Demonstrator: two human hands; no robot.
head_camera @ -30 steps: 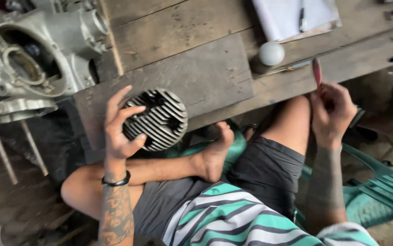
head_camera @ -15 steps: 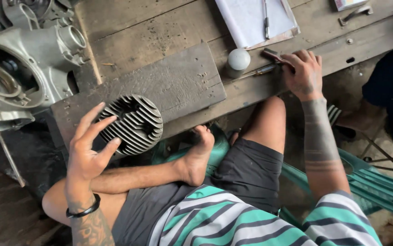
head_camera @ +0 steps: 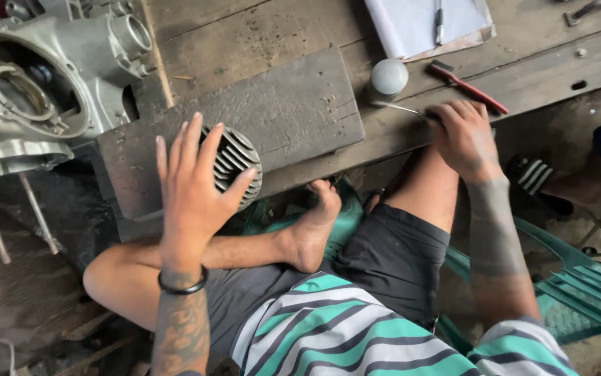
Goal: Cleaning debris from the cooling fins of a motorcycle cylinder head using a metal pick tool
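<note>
Nearest the camera lay a striped shirt (head_camera: pixel 356 327) in teal, grey and white, and dark shorts (head_camera: pixel 391 264); the person sat cross-legged, one bare foot (head_camera: pixel 314 230) tucked against the opposite knee, on a green plastic chair (head_camera: pixel 572 292). The left hand (head_camera: pixel 192 188), a dark band (head_camera: pixel 182 284) round its wrist, was laid flat over a round finned metal part (head_camera: pixel 234 167); the fingers were spread wide and straight, the palm covering the part's left half, the thumb against its right edge; the part itself sat at the near edge of a dark wooden board (head_camera: pixel 279 111) that rested on the workbench (head_camera: pixel 244 28). The right hand (head_camera: pixel 464 136) was at the bench's near edge, well apart from the left; its fingers were curled and pressed together over the end of a thin metal tool (head_camera: pixel 398 107), whose bare tip stuck out to the left; whether it was truly pinched I could not tell. Just beyond that hand lay a red-handled brush (head_camera: pixel 467 87), and beside it a small grey ball-shaped knob (head_camera: pixel 389 75). Farther off, at the left, stood a big grey cast engine casing (head_camera: pixel 36 83) with round openings; at the bench's far edge lay a white notepad (head_camera: pixel 425 24) with a pen (head_camera: pixel 439 15) on it.
</note>
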